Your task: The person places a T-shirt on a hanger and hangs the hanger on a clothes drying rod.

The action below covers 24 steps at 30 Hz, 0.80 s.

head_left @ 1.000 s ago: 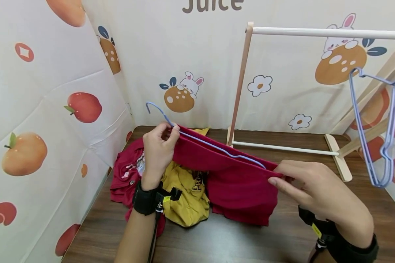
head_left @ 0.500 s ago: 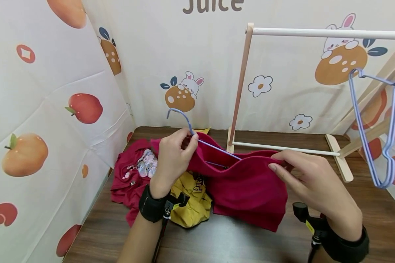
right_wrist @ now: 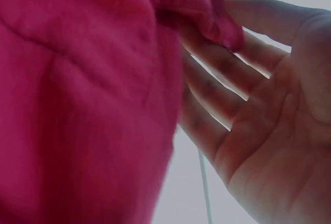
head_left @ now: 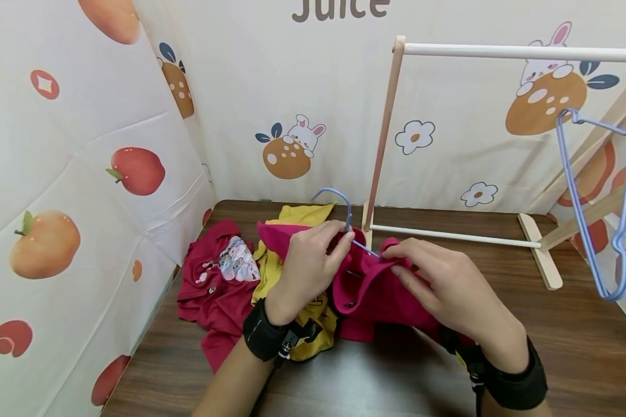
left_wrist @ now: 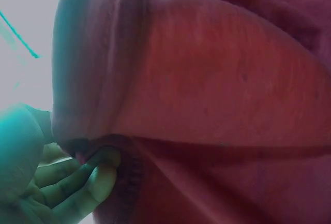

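A blue wire hanger (head_left: 349, 209) stands hook-up in the head view, its lower part inside the wide hemmed opening of a crimson garment (head_left: 383, 301). My left hand (head_left: 313, 260) pinches the hanger just under its hook, close to the garment's edge. On the other side of the opening, my right hand (head_left: 451, 284) pinches the bunched hem between thumb and fingers. Crimson cloth (left_wrist: 222, 79) fills most of the left wrist view, with fingers at the hem's fold. In the right wrist view, the thumb and index finger grip a fold of the cloth (right_wrist: 103, 105).
Left of the hands lie a yellow garment (head_left: 305, 215) and another crimson garment (head_left: 221, 304) with a printed patch. A wooden rack with a white rail (head_left: 501, 52) stands behind to the right. Blue hangers (head_left: 623, 255) hang at the far right.
My left hand has moved right with the hanger, and my right hand has come left towards it. The garment's opening, stretched long before, is now bunched and gaping between the hands.
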### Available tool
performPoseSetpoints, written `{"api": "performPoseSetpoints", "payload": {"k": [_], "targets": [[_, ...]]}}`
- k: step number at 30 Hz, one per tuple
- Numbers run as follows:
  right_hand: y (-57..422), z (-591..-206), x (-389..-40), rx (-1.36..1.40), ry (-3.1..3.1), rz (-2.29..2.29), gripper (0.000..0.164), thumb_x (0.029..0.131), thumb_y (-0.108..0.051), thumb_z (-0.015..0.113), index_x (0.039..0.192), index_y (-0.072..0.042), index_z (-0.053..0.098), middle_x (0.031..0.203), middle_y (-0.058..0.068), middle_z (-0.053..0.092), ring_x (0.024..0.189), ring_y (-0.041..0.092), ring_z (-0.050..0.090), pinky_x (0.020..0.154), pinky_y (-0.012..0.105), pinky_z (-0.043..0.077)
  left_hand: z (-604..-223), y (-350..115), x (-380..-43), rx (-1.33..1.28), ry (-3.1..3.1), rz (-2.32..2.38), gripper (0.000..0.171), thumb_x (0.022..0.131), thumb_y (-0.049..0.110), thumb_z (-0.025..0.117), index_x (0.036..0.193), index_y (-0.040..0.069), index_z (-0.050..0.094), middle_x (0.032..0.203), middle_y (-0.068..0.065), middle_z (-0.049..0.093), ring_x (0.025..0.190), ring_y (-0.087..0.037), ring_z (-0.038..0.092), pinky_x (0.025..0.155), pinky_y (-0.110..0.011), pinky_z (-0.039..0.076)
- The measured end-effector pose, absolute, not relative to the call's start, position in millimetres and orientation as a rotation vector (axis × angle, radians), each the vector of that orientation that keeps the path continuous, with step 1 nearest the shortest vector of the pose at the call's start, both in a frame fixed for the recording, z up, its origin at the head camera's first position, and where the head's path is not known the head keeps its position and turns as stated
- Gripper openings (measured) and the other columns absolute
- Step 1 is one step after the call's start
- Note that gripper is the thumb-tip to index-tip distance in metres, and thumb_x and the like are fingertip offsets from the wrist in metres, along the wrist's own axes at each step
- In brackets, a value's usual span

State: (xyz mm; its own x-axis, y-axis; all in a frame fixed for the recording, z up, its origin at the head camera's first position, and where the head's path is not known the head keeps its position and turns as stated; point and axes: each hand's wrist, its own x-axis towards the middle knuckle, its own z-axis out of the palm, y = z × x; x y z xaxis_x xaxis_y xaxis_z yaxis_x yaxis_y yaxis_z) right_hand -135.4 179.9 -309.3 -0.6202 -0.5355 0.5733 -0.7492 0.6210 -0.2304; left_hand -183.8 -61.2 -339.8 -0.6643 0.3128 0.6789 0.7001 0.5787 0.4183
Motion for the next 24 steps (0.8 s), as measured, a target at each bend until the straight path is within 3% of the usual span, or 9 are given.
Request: {"api": "performPoseSetpoints", "payload": {"k": [4, 8, 12, 17, 20, 24], "targets": [[180.5, -308.2, -132.8, 1.004, -2.435, 0.628, 0.057, 0.084, -0.009, 0.08, 0.137, -0.016, 0.061, 0.117, -0.004, 0.071, 0.095, 0.006, 0.069, 0.077, 0.03, 0.057, -337.5, -66.6, -184.7, -0.722, -2.202, -0.953, 0.019, 0.099, 0.019, 0.068, 0.105, 0.003, 0.074, 0.093, -0.008, 0.077, 0.075, -0.017, 0.071, 0.069, -0.029, 0.059], [185.9, -304.9, -131.2, 0.953, -2.449, 0.678, 0.077, 0.082, -0.004, 0.081, 0.151, -0.015, 0.047, 0.118, -0.004, 0.072, 0.09, 0.007, 0.07, 0.079, 0.024, 0.055, -333.9, -76.5, -185.9, -0.661, -2.128, -1.008, 0.019, 0.099, 0.02, 0.068, 0.105, 0.003, 0.075, 0.092, -0.008, 0.077, 0.072, -0.016, 0.07, 0.065, -0.027, 0.058], [196.4, -303.9, -133.1, 0.916, -2.448, 0.64, 0.06, 0.082, -0.004, 0.081, 0.137, -0.014, 0.058, 0.114, -0.006, 0.072, 0.092, 0.009, 0.071, 0.083, 0.019, 0.053, -331.2, -83.8, -186.4, -0.604, -2.06, -1.02, 0.02, 0.099, 0.021, 0.068, 0.104, 0.003, 0.075, 0.091, -0.008, 0.078, 0.076, -0.018, 0.073, 0.066, -0.029, 0.059], [208.4, -307.0, -138.7, 0.875, -2.495, 0.534, 0.029, 0.085, -0.01, 0.081, 0.109, -0.022, 0.071, 0.101, -0.014, 0.07, 0.085, 0.003, 0.064, 0.078, 0.02, 0.048, -328.0, -89.5, -184.8, -0.531, -1.985, -1.044, 0.019, 0.099, 0.02, 0.069, 0.102, 0.003, 0.075, 0.088, -0.009, 0.078, 0.075, -0.019, 0.073, 0.064, -0.03, 0.059], [211.7, -308.3, -141.8, 0.907, -2.517, 0.545, 0.023, 0.086, -0.011, 0.08, 0.099, -0.028, 0.071, 0.089, -0.021, 0.065, 0.076, -0.003, 0.056, 0.071, 0.017, 0.043, -327.0, -91.0, -183.9, -0.527, -1.968, -1.067, 0.018, 0.098, 0.02, 0.07, 0.102, 0.003, 0.075, 0.088, -0.008, 0.078, 0.074, -0.019, 0.073, 0.062, -0.03, 0.057], [214.4, -305.6, -141.0, 0.943, -2.487, 0.724, 0.027, 0.09, -0.004, 0.074, 0.092, -0.03, 0.067, 0.076, -0.022, 0.057, 0.065, -0.003, 0.049, 0.062, 0.014, 0.039, -326.2, -91.4, -184.2, -0.546, -1.959, -1.125, 0.017, 0.097, 0.019, 0.071, 0.102, 0.004, 0.075, 0.089, -0.008, 0.078, 0.075, -0.017, 0.072, 0.063, -0.029, 0.058]]}}
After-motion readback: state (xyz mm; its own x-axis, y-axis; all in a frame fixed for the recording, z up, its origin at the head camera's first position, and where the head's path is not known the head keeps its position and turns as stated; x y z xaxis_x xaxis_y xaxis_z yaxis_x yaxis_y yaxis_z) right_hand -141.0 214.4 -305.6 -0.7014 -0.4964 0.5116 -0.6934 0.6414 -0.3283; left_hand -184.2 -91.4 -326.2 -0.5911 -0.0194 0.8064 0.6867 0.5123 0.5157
